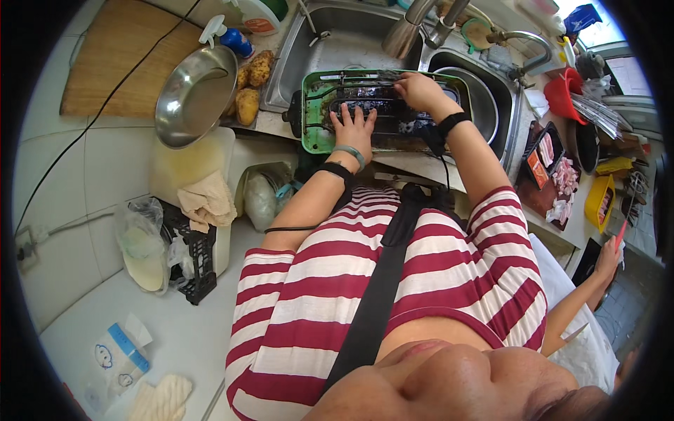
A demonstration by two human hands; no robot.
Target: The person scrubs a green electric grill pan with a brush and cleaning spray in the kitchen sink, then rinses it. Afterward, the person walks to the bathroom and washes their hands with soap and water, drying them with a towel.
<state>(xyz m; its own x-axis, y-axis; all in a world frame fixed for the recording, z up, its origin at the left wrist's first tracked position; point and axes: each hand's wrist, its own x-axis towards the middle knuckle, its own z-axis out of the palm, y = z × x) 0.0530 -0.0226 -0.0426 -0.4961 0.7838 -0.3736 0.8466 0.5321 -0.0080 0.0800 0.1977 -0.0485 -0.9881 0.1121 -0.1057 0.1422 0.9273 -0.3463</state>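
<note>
A green electric grill tray (317,138) with dark heating rods and a blackened, wet-looking inside lies across the front of the steel double sink (363,23). My left hand (354,129) rests on its rods, fingers spread, holding nothing. Near the tray's far edge, my right hand (419,92) has its fingers closed on a steel wool scourer (388,75), pressed against the rim and rods. A black box on the tray's near right side has a cord hanging from it. Behind the tray's right end, a round steel basin (487,105) sits in the smaller sink.
A steel bowl (179,118), potatoes (247,105) and a blue spray bottle (237,42) stand left of the sink. Faucets (403,39) hang over the basins. Sliced meat (565,176) and a red container of skewers (563,94) are at right, where another person's hand (608,258) holds a red-handled tool.
</note>
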